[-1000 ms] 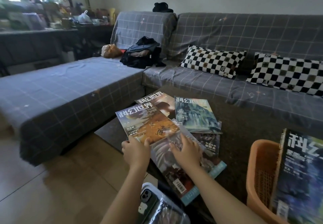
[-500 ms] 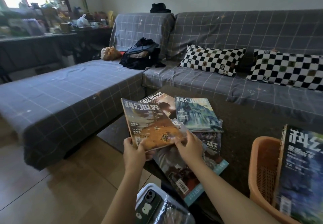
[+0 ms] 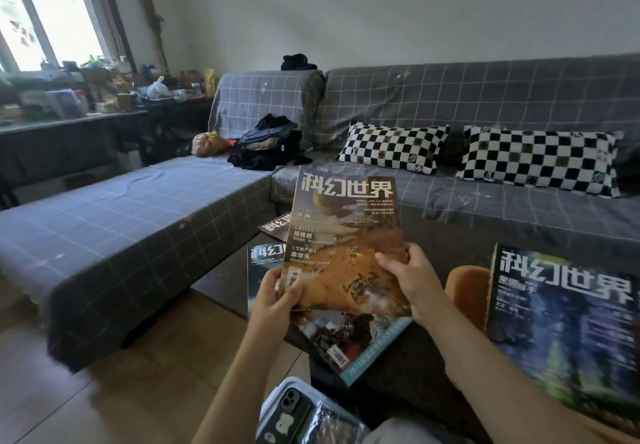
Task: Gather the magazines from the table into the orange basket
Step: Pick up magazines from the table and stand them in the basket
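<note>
Both hands hold an orange-covered magazine (image 3: 346,239) upright above the dark table (image 3: 446,253). My left hand (image 3: 278,299) grips its lower left corner, my right hand (image 3: 410,279) its lower right edge. Below it on the table lies a magazine with a teal spine and barcode (image 3: 349,343). Parts of two more magazines show behind the held one, a blue one (image 3: 263,263) at left and a dark one (image 3: 277,227) further back. The orange basket (image 3: 465,291) stands at the right with a blue magazine (image 3: 561,325) leaning upright in it.
A grey checked sofa (image 3: 138,221) wraps around the table's left and far sides, with two checkered pillows (image 3: 394,147) and a black bag (image 3: 268,143) on it. A phone in a clear pouch (image 3: 294,412) rests near my lap. Wooden floor (image 3: 121,374) shows at left.
The orange-covered magazine has been lifted off the pile and raised upright in both hands. The view has tilted up and the basket has come closer at right.
</note>
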### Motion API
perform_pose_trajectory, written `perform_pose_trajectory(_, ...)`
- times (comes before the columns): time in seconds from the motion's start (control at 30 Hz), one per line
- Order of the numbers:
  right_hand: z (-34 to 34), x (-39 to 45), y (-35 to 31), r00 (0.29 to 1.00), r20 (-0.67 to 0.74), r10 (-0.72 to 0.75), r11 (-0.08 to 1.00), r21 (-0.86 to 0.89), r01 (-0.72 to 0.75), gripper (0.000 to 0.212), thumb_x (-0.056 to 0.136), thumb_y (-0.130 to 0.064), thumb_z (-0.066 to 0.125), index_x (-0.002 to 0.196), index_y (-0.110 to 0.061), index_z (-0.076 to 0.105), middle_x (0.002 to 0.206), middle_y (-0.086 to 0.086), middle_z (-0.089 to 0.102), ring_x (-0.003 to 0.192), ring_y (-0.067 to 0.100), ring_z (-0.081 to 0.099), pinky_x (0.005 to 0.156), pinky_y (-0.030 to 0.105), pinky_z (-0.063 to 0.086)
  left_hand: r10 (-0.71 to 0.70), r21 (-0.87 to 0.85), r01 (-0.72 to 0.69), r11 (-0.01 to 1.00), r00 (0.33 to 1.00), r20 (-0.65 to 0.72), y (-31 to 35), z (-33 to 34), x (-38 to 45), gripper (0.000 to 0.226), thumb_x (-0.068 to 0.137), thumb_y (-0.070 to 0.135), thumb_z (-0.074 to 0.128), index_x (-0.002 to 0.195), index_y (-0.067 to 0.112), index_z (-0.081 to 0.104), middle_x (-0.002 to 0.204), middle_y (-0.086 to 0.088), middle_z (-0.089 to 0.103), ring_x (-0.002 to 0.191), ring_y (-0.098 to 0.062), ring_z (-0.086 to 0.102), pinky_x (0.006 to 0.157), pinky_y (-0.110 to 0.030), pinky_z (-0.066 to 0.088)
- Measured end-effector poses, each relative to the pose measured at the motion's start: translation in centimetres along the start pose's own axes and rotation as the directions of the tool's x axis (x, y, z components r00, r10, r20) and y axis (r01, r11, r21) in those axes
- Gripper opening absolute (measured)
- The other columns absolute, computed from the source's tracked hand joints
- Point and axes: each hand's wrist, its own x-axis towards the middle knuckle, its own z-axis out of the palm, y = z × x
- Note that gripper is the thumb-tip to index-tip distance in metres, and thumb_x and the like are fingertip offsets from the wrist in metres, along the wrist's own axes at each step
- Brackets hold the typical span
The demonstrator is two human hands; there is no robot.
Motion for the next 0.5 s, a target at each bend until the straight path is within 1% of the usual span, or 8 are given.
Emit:
perform_pose_trajectory(0.07,-1.7,-1.1,-1.4,0.999,-0.001,-0.045,0.998,0.032,0.045,0.031,0.085,-0.02,0.066,0.111,-0.024,0.049,0.106,0.005,0.064,0.094,0.024,0.065,0.084,0.044,0.054,-0.005,0.013,0.004,1.0,0.998,0.055,0.8,1.4,-0.5,0.019,0.092,0.018,0.058,0.11,0.016,0.052,0.1,-0.016,0.064,0.069,-0.022,0.07,0.053,-0.03,0.058)
perform_pose_trajectory(0.17,-4.8,-2.8,-2.7,0.995,-0.04,-0.088,0.993,0.081,0.091,0.041,0.086,-0.017,0.065,0.122,-0.024,0.046,0.106,0.004,0.064,0.091,0.023,0.067,0.077,0.042,0.057,-0.004,-0.03,0.008,1.0,0.991,0.13,1.7,4.1,-1.3,0.02,0.092,0.016,0.058,0.11,0.019,0.053,0.108,-0.018,0.062,0.08,-0.025,0.07,0.056,-0.03,0.059)
perform_pose_trajectory(0.27,-8.6,-4.3,-3.6,0.993,-0.068,-0.099,0.985,0.135,0.107,0.035,0.086,-0.014,0.064,0.112,-0.032,0.049,0.102,0.004,0.067,0.083,0.024,0.071,0.066,0.04,0.058,-0.007,-0.092,0.03,0.995,0.972,0.235,2.2,7.2,-2.0,0.029,0.091,0.015,0.059,0.119,0.02,0.054,0.106,-0.01,0.067,0.087,-0.027,0.069,0.06,-0.033,0.06)
perform_pose_trajectory(0.33,-11.3,-5.4,-4.0,0.992,-0.085,-0.093,0.981,0.164,0.106,0.035,0.085,-0.012,0.065,0.108,-0.033,0.05,0.099,0.004,0.069,0.079,0.023,0.072,0.061,0.039,0.058,-0.005,-0.106,0.037,0.994,0.957,0.29,2.4,9.6,-2.4,0.025,0.092,0.013,0.058,0.114,0.026,0.058,0.103,-0.003,0.07,0.089,-0.023,0.07,0.068,-0.035,0.06)
perform_pose_trajectory(0.37,-12.6,-5.9,-4.2,0.991,-0.096,-0.093,0.979,0.173,0.108,0.036,0.084,-0.011,0.065,0.11,-0.032,0.05,0.1,0.005,0.068,0.079,0.024,0.072,0.061,0.04,0.058,-0.005,-0.095,0.036,0.995,0.951,0.308,2.4,10.8,-2.5,0.024,0.093,0.012,0.057,0.112,0.027,0.059,0.102,-0.002,0.07,0.088,-0.02,0.071,0.068,-0.032,0.059)
perform_pose_trajectory(0.43,-15.1,-7.0,-4.4,0.985,-0.135,-0.104,0.979,0.161,0.125,0.037,0.084,-0.011,0.065,0.109,-0.034,0.051,0.102,0.006,0.068,0.082,0.025,0.071,0.063,0.041,0.058,-0.024,-0.061,0.048,0.997,0.94,0.34,2.3,13.4,-2.9,0.024,0.095,0.013,0.056,0.116,0.023,0.058,0.105,-0.004,0.07,0.085,-0.017,0.071,0.063,-0.025,0.057)
perform_pose_trajectory(0.47,-16.4,-7.5,-4.3,0.981,-0.158,-0.11,0.981,0.144,0.133,0.035,0.084,-0.012,0.065,0.106,-0.036,0.052,0.104,0.006,0.068,0.085,0.027,0.071,0.067,0.044,0.058,-0.039,-0.042,0.058,0.997,0.933,0.357,2.2,14.7,-3.1,0.024,0.095,0.014,0.056,0.117,0.023,0.057,0.106,-0.004,0.07,0.086,-0.017,0.071,0.063,-0.023,0.056)
perform_pose_trajectory(0.5,-17.7,-8.0,-4.3,0.977,-0.182,-0.113,0.983,0.123,0.136,0.034,0.085,-0.012,0.065,0.104,-0.038,0.052,0.107,0.007,0.068,0.088,0.028,0.07,0.074,0.048,0.057,-0.053,-0.025,0.067,0.997,0.926,0.374,1.9,16.1,-3.2,0.022,0.096,0.015,0.055,0.115,0.026,0.058,0.104,-0.002,0.071,0.088,-0.018,0.07,0.064,-0.024,0.056)
